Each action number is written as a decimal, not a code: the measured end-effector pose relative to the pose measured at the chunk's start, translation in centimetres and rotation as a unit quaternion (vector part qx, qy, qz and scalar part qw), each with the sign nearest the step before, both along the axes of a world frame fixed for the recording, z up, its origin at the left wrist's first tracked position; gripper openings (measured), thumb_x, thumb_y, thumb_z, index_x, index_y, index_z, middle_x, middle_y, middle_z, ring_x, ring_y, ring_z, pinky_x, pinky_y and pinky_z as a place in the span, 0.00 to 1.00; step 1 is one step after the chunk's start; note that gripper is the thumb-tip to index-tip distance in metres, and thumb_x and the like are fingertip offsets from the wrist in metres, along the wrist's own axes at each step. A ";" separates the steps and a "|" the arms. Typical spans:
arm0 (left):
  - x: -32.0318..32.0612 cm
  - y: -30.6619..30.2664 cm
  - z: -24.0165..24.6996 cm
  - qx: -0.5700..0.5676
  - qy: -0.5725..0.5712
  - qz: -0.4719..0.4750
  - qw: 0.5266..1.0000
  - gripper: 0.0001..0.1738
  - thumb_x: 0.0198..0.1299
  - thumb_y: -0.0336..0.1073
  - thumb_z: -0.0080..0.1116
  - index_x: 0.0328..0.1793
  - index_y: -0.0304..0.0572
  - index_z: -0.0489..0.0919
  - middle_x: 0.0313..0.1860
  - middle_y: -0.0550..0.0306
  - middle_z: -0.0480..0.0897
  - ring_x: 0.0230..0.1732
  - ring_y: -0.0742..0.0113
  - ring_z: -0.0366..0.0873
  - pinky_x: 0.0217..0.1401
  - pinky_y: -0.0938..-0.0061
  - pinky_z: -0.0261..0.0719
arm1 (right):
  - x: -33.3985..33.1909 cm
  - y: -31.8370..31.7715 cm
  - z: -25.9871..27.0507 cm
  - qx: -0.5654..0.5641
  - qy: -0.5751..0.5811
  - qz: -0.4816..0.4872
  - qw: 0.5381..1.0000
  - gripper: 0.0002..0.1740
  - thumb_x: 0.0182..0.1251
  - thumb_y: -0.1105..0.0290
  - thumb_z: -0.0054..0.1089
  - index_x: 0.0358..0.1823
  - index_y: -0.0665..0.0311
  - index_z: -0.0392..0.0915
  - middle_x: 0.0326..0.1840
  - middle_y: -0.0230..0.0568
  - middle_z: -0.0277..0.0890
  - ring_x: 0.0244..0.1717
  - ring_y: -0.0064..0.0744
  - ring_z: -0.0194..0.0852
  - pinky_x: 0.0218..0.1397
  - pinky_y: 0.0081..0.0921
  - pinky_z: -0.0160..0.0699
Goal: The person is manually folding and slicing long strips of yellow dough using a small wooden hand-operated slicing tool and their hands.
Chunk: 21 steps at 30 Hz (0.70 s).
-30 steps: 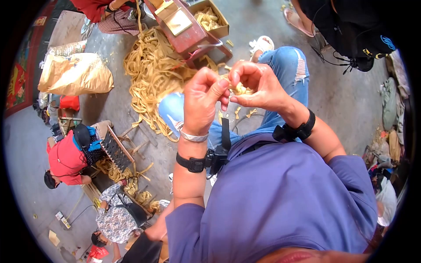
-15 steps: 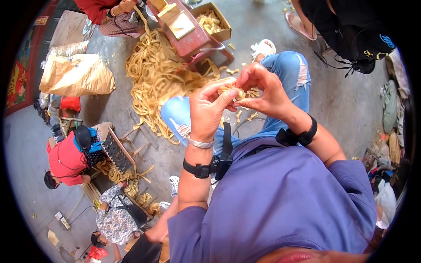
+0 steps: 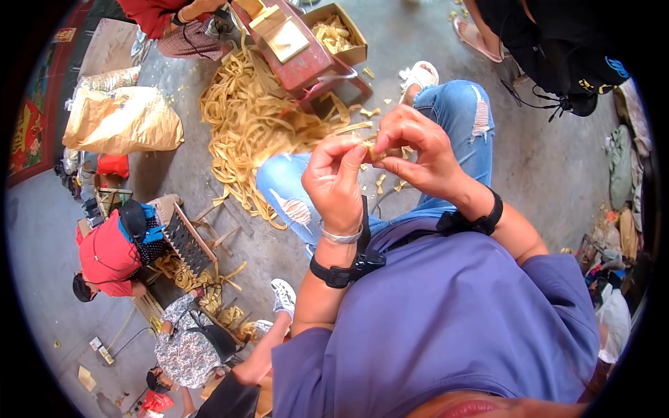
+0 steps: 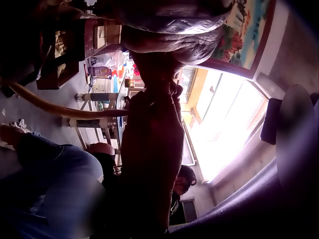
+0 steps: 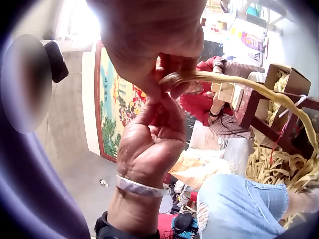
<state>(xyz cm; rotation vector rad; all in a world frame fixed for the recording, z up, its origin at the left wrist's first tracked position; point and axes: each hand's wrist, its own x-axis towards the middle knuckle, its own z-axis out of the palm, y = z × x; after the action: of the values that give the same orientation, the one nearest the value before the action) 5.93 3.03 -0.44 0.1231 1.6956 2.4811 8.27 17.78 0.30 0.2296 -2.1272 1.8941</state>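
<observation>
In front of the body, my two hands meet fingertip to fingertip over a soft, pale yellow strip. My left hand, with a silver band at its wrist, pinches the strip between thumb and fingers. My right hand also pinches it, thumb against bent forefinger. A small folded part shows between the fingertips; the rest of that part is hidden by them. One loose length trails away from the hands toward the pile in the right wrist view. The left wrist view is dark, with the strip curving toward the hands.
A heap of yellow strips lies on the floor beyond the left knee. A red bench and a cardboard box of yellow pieces stand farther off. Small knotted pieces lie between the legs. Other people sit around.
My left hand and forearm have shifted right and slightly down. The yellow bundle showing between the hands earlier is now mostly covered by fingers. My right hand stays close to its place.
</observation>
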 end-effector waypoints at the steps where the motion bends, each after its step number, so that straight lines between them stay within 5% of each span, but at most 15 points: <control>1: 0.1 0.0 0.2 0.007 0.007 0.002 1.000 0.04 0.59 0.23 0.60 0.40 0.33 0.77 0.39 0.56 0.81 0.34 0.76 0.76 0.39 0.84 0.74 | -0.1 0.1 0.0 0.037 0.027 -0.008 0.999 0.12 0.47 0.83 0.66 0.34 0.64 0.77 0.36 0.36 0.73 0.36 0.28 0.74 0.33 0.21 0.77; 3: 0.0 -0.1 0.0 -0.001 0.008 -0.026 1.000 0.06 0.59 0.22 0.60 0.42 0.33 0.78 0.40 0.56 0.81 0.36 0.75 0.76 0.40 0.83 0.75 | -0.2 0.5 -0.2 0.109 0.079 -0.024 0.991 0.12 0.47 0.83 0.67 0.33 0.64 0.77 0.36 0.36 0.74 0.36 0.27 0.75 0.32 0.21 0.77; 7: -0.5 0.1 2.3 -0.026 -0.047 -0.081 0.995 0.08 0.58 0.23 0.61 0.44 0.31 0.79 0.40 0.55 0.81 0.42 0.73 0.77 0.45 0.82 0.76 | 0.0 0.8 -0.4 0.069 0.044 -0.006 0.997 0.16 0.47 0.81 0.69 0.38 0.64 0.76 0.37 0.35 0.74 0.35 0.26 0.76 0.33 0.22 0.79; 10: -2.3 -1.4 1.6 -0.185 0.059 -0.187 0.963 0.06 0.58 0.23 0.62 0.41 0.30 0.81 0.39 0.55 0.81 0.41 0.72 0.79 0.48 0.79 0.79 | 0.3 0.4 0.1 0.031 -0.005 -0.011 0.999 0.20 0.47 0.80 0.70 0.44 0.63 0.75 0.37 0.35 0.75 0.35 0.25 0.77 0.34 0.22 0.80; 13: -2.4 -1.6 1.7 -0.062 -0.071 -0.189 0.977 0.04 0.57 0.25 0.63 0.37 0.30 0.82 0.37 0.55 0.82 0.37 0.72 0.80 0.44 0.79 0.81 | 0.3 0.5 0.2 0.036 -0.012 -0.004 0.999 0.23 0.49 0.80 0.69 0.48 0.63 0.75 0.38 0.35 0.77 0.36 0.25 0.78 0.36 0.21 0.81; 21: -2.3 -1.6 1.2 0.017 -0.161 -0.155 0.975 0.16 0.68 0.37 0.52 0.50 0.28 0.77 0.36 0.50 0.83 0.35 0.66 0.82 0.33 0.71 0.86 | 0.5 0.8 -1.0 -0.024 -0.050 -0.006 0.998 0.18 0.54 0.79 0.66 0.48 0.64 0.78 0.38 0.37 0.79 0.36 0.24 0.81 0.37 0.19 0.80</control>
<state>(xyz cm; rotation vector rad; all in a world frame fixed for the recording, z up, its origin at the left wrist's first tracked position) 3.67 1.40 0.77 -0.0110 1.3860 2.1635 8.79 18.57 -0.71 0.1130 -2.1379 1.9857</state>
